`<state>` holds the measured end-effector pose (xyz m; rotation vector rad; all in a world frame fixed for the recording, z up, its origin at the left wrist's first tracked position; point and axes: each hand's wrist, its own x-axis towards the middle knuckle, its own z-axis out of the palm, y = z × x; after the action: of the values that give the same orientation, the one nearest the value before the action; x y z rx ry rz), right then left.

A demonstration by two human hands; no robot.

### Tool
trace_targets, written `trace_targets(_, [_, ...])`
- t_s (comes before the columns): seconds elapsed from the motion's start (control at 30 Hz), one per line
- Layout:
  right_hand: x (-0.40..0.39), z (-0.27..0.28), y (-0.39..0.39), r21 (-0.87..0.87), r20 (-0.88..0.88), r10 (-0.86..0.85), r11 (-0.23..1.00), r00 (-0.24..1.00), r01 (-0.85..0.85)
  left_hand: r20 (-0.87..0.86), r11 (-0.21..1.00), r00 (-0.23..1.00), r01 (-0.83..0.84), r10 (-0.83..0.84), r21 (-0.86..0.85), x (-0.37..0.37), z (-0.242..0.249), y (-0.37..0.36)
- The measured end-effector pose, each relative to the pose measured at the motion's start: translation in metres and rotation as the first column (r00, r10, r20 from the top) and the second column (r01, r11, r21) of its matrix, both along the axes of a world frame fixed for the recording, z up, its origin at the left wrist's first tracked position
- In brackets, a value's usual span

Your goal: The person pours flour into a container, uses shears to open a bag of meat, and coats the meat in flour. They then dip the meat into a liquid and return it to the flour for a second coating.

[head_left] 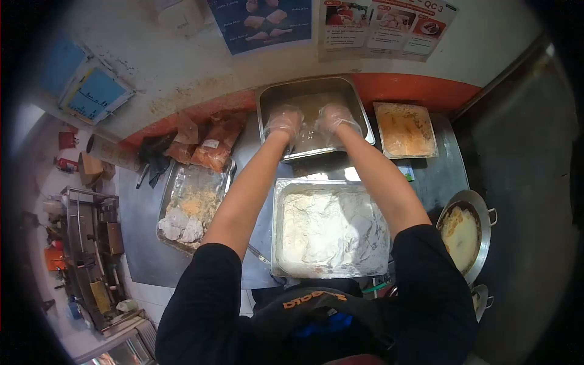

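Observation:
My left hand (285,120) and my right hand (336,118), both in clear plastic gloves, reach into a deep metal pan (264,111) of cloudy liquid (316,106). They are a little apart, one toward each side of the pan. Plastic folds and the liquid hide my fingers, so I cannot make out their shape or anything in them. Nearer to me, below the pan, stands a tub of white flour (325,228), partly in sunlight. Its surface is uneven.
At the left, a metal tray (176,182) carries floury coated pieces (180,225) and crumbs. Bags of reddish meat (213,143) lie behind it. At the right are a plastic container with orange-brown contents (404,131) and a wide pan of pale oil or fat (462,240).

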<state>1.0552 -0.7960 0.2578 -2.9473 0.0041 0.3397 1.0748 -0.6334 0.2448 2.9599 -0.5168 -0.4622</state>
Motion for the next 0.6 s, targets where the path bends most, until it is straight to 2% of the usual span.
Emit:
trace_targets(0.07, [0.009, 0.004, -0.002, 0.01, 0.02, -0.004, 1.0, 1.0, 0.004, 0.126, 0.989, 0.992, 0.008, 0.011, -0.149, -0.01, 0.025, 0.004])
trace_targets(0.1, [0.004, 0.0, -0.002, 0.024, 0.034, -0.012, 1.0, 0.999, 0.011, 0.112, 0.99, 0.994, 0.008, 0.008, -0.142, -0.014, 0.026, 0.003])
trace_targets(0.17, [0.002, 0.004, -0.004, 0.047, 0.071, -0.019, 0.999, 0.997, 0.016, 0.202, 0.998, 0.979, 0.041, -0.03, -0.048, -0.006, 0.037, -0.002])
trace_targets(0.23, [-0.002, 0.01, -0.005, 0.064, 0.108, -0.018, 0.998, 0.994, 0.011, 0.244, 0.997, 0.97, 0.027, -0.01, -0.066, -0.009, 0.04, -0.004])
trace_targets(0.3, [-0.01, 0.021, -0.005, 0.173, 0.137, -0.056, 0.984, 0.989, 0.031, 0.28, 0.997, 0.96, 0.017, 0.006, -0.08, -0.009, 0.038, -0.003])
trace_targets(0.37, [-0.014, 0.021, -0.005, 0.193, 0.166, -0.11, 0.978, 0.98, 0.078, 0.423, 0.984, 0.904, 0.125, -0.061, -0.127, -0.002, 0.029, 0.001])
trace_targets(0.43, [-0.015, 0.02, -0.006, 0.212, 0.198, -0.162, 0.97, 0.967, 0.119, 0.428, 0.974, 0.902, 0.148, -0.062, -0.17, 0.011, 0.014, 0.006])
trace_targets(0.5, [-0.017, 0.017, -0.009, 0.273, 0.189, -0.225, 0.947, 0.956, 0.168, 0.427, 0.963, 0.902, 0.17, -0.066, -0.21, 0.0, 0.023, 0.007])
trace_targets(0.57, [-0.014, 0.016, -0.015, 0.303, 0.197, -0.23, 0.939, 0.953, 0.164, 0.545, 0.961, 0.834, 0.211, -0.084, -0.176, -0.015, 0.038, 0.006])
trace_targets(0.6, [-0.016, 0.015, -0.018, 0.331, 0.198, -0.231, 0.93, 0.953, 0.157, 0.538, 0.961, 0.838, 0.213, -0.087, -0.176, -0.021, 0.048, 0.007])
